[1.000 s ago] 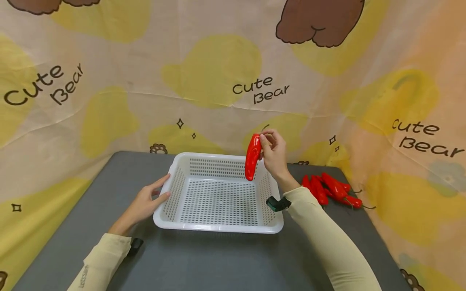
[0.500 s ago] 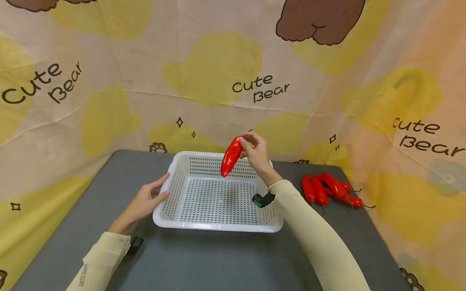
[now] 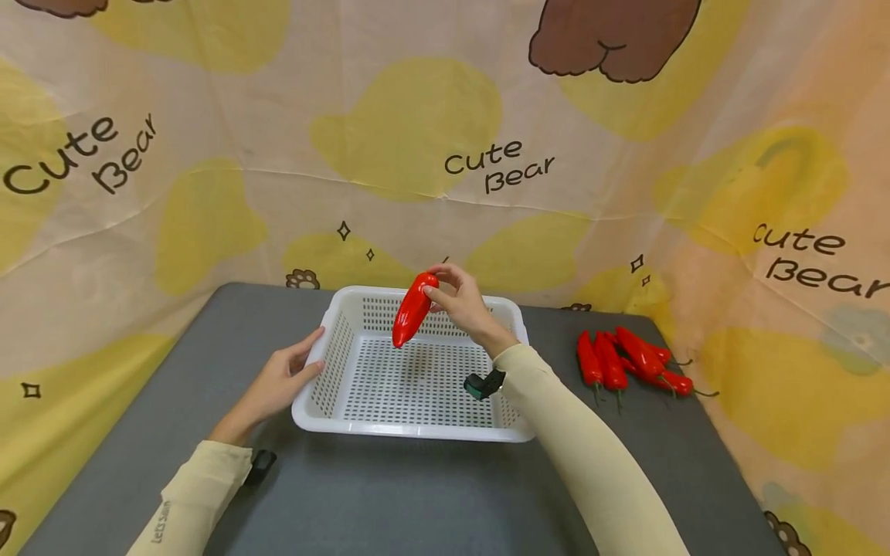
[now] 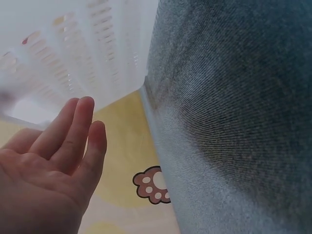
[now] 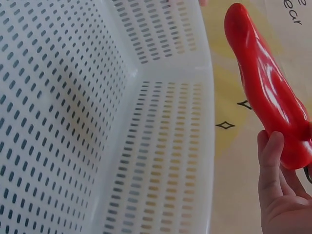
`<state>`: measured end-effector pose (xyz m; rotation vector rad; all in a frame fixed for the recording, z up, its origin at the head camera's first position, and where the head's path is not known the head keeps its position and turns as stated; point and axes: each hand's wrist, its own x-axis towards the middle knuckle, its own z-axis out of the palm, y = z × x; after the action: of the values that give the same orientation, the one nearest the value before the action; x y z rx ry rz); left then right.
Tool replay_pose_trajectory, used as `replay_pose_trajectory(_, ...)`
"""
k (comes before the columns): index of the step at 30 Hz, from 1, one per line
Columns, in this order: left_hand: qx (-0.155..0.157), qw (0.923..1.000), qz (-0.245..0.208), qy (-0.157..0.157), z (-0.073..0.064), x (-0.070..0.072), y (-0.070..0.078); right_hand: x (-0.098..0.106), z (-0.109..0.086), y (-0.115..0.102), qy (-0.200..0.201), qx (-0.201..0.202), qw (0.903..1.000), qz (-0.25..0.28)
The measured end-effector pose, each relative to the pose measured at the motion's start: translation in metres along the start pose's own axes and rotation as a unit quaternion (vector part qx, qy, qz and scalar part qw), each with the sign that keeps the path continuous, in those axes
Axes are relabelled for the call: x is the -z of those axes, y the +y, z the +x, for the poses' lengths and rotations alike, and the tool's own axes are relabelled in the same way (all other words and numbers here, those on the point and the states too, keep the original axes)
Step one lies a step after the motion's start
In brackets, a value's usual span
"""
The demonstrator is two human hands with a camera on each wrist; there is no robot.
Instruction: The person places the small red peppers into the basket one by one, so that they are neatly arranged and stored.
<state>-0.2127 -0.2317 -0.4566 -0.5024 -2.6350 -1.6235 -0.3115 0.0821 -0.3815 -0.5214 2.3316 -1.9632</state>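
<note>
A red chili pepper [image 3: 414, 310] hangs tilted, tip down, above the far side of a white perforated plastic basket [image 3: 410, 432]. My right hand [image 3: 462, 301] pinches it near the stem end between thumb and fingers. In the right wrist view, the glossy pepper [image 5: 268, 87] stands beyond the basket rim [image 5: 207, 146], with the fingers of my right hand [image 5: 285, 195] at its thick end. My left hand [image 3: 281, 378] touches the basket's left rim. Its fingers lie fairly straight along the outer wall in the left wrist view.
Several red chili peppers [image 3: 629, 359] lie in a pile on the grey table [image 3: 389, 502], right of the basket. A printed cloth [image 3: 389, 139] hangs behind and on both sides of the table.
My right hand has carried the pepper leftward over the basket, then slightly lower, with the pepper tilting more. The left hand and the basket stay in place.
</note>
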Motion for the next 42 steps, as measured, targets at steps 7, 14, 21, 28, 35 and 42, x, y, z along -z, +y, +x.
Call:
replay_pose_trajectory(7, -0.015, 0.9998, -0.005, 0.013, 0.000, -0.001, -0.002, -0.015, 0.004, 0.009, -0.026, -0.016, 0.9995, -0.004)
replay_pose_trajectory(14, -0.016, 0.9997, -0.008, 0.018, 0.000, -0.001, -0.005, -0.036, 0.005, 0.015, -0.056, -0.024, 0.9979, -0.020)
replay_pose_trajectory(21, -0.019, 0.9995, -0.003, 0.023, -0.001, 0.001, -0.004, -0.058, 0.007, 0.021, -0.085, -0.038, 0.9943, -0.053)
replay_pose_trajectory(28, -0.017, 0.9997, 0.000, 0.019, 0.001, 0.000, -0.006, -0.074, 0.010, 0.027, -0.118, -0.049, 0.9865, -0.102)
replay_pose_trajectory(35, -0.020, 0.9995, 0.006, 0.023, 0.001, 0.000, -0.007, -0.089, 0.006, 0.028, -0.162, -0.096, 0.9738, -0.128)
replay_pose_trajectory(42, -0.013, 0.9996, 0.004, 0.023, -0.001, -0.001, -0.005, -0.099, 0.001, 0.032, -0.205, -0.134, 0.9563, -0.160)
